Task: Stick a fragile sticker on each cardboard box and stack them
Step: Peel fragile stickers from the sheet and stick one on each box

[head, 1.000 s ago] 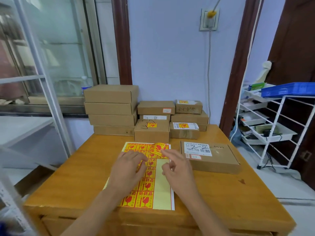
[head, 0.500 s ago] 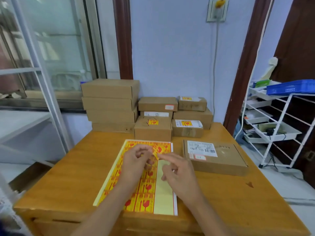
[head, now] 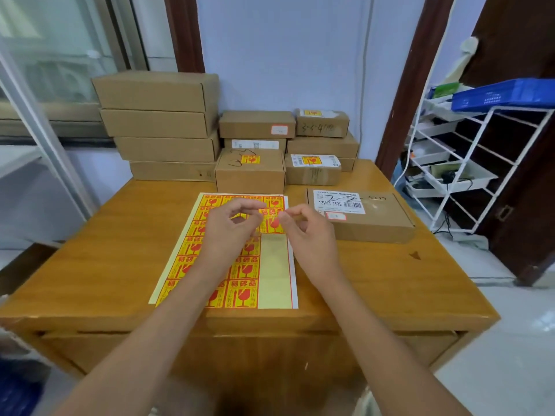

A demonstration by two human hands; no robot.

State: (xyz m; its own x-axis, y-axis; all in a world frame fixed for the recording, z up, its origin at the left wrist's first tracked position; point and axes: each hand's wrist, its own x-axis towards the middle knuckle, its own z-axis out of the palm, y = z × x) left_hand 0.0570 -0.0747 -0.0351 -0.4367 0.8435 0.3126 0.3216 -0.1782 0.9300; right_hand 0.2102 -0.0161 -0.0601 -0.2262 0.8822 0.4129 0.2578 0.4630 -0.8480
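A sheet of red-and-yellow fragile stickers [head: 210,259] lies on the wooden table [head: 105,259]; the lower part of its right column is bare backing. Just above the sheet's top right, my left hand [head: 231,232] and my right hand [head: 309,235] each pinch an edge of one fragile sticker [head: 271,220]. A flat cardboard box [head: 381,220] with a white label lies right of my right hand and carries no fragile sticker. Behind the sheet stand small boxes bearing stickers [head: 250,172] [head: 312,171].
A stack of several large plain boxes [head: 159,124] stands at the table's back left against the wall. More small boxes [head: 322,145] are piled at the back centre. A white wire rack [head: 468,163] with a blue tray [head: 504,94] stands right of the table.
The curled sticker at the sheet's top has come up off the backing. My left hand lifted from the sheet and now pinches the sticker together with my right hand.
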